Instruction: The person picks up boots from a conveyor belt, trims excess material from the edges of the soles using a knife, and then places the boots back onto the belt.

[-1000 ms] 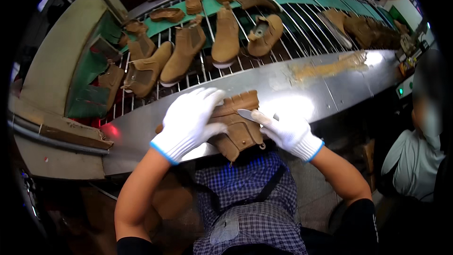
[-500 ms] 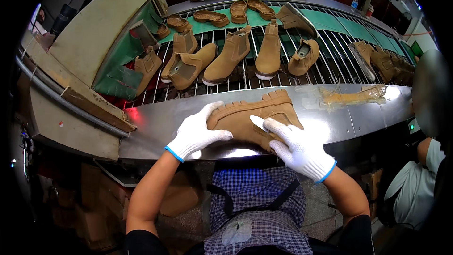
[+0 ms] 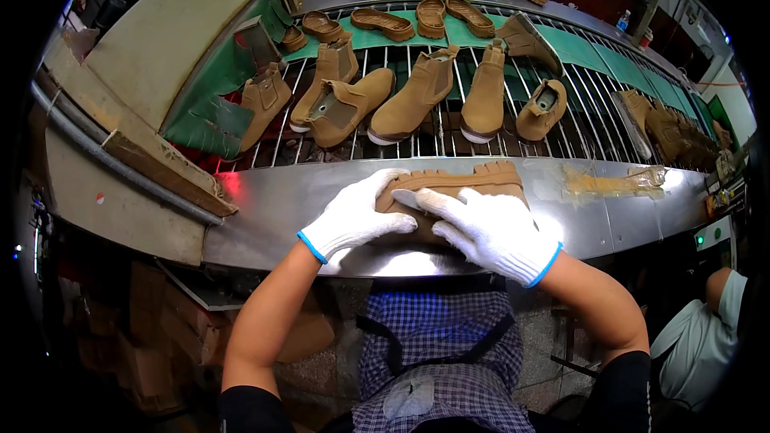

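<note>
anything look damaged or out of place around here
A wrinkled brownish tape patch covers part of the metal ledge at right, perhaps a makeshift repair. At left, the green sheet looks torn, with ragged edges. Toward the back of the rack, one boot lies on its side while others stand upright.

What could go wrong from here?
1. Slip: the right hand's blade-like tool points toward the left hand, close by; a slip might catch that glove.
2. Scuff: the tool lies over the boot's toe end, so a stray stroke could mark it.
3. Drop: the boot is near the steel counter's front edge; a loosened grip might let it fall.
</note>
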Motion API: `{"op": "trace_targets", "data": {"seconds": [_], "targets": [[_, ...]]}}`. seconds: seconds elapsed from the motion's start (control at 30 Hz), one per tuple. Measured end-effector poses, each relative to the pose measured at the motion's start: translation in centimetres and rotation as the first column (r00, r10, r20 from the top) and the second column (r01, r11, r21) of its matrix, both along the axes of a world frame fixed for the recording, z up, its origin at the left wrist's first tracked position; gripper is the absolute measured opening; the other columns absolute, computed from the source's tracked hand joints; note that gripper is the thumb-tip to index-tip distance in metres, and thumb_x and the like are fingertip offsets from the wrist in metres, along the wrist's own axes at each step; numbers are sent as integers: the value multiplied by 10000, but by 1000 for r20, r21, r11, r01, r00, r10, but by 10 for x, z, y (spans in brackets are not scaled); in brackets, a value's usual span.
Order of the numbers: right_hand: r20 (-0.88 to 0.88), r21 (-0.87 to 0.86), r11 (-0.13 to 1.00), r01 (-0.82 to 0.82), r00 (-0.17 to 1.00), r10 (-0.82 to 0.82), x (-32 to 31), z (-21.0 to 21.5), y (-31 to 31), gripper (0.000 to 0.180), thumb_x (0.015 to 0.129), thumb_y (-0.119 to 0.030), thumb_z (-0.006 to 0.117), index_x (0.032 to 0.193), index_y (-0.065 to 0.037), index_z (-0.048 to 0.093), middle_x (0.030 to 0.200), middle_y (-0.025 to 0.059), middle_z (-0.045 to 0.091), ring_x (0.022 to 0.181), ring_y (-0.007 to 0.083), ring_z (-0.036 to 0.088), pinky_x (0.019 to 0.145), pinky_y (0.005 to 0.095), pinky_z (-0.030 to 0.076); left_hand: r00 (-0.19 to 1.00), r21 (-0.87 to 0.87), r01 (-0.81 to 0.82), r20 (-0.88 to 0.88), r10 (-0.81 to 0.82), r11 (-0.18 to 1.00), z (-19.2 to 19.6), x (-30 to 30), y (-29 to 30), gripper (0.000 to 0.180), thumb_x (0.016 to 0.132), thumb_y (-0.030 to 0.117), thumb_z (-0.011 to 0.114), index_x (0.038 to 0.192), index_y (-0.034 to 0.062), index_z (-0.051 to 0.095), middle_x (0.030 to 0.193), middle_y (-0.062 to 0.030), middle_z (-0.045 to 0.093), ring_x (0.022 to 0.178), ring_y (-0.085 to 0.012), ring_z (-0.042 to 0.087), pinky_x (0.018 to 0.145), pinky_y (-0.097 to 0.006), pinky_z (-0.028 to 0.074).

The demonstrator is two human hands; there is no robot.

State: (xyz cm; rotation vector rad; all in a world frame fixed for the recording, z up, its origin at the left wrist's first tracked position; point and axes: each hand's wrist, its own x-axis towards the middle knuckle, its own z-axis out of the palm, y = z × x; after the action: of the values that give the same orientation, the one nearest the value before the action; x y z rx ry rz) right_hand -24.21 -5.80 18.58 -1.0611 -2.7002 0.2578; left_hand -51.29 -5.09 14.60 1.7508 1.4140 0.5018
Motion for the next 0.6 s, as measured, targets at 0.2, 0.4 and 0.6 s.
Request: {"op": "trace_targets", "data": {"seconds": [0.2, 0.4, 0.6], "targets": [[-232, -123, 942, 313, 914, -334, 47, -7, 16, 649, 975, -359, 747, 1546, -150, 522, 1255, 219, 737, 1105, 411, 736, 927, 459, 607, 970, 25, -234, 78, 231, 972, -6, -6, -19, 1065, 735, 385, 951, 1584, -5, 440, 1495, -270, 592, 1411, -369, 569, 1209, -438, 435], [76, -11, 655, 756, 654, -753, 164, -100, 15, 506, 976, -381, 735, 1403, -129, 635, 1326, 221, 685, 1129, 423, 716, 945, 513, 572, 854, 57, -399, 387, 349, 915, -84, -4, -62, 1027, 736, 101, 968, 1581, -39, 400, 1498, -242, 548, 1355, -317, 586, 1159, -444, 499], [-425, 53, 877, 478, 806, -413, 113, -70, 48, 482, 981, -326, 704, 1398, -87, 661, 1354, 184, 675, 1274, 381, 612, 1126, 478, 464, 698, -190, -300, 624, 351, 935, -59, -11, -27, 757, 783, -25, 895, 1456, -14, 548, 1369, -137, 668, 1265, -230, 645, 1086, -374, 553]]}}
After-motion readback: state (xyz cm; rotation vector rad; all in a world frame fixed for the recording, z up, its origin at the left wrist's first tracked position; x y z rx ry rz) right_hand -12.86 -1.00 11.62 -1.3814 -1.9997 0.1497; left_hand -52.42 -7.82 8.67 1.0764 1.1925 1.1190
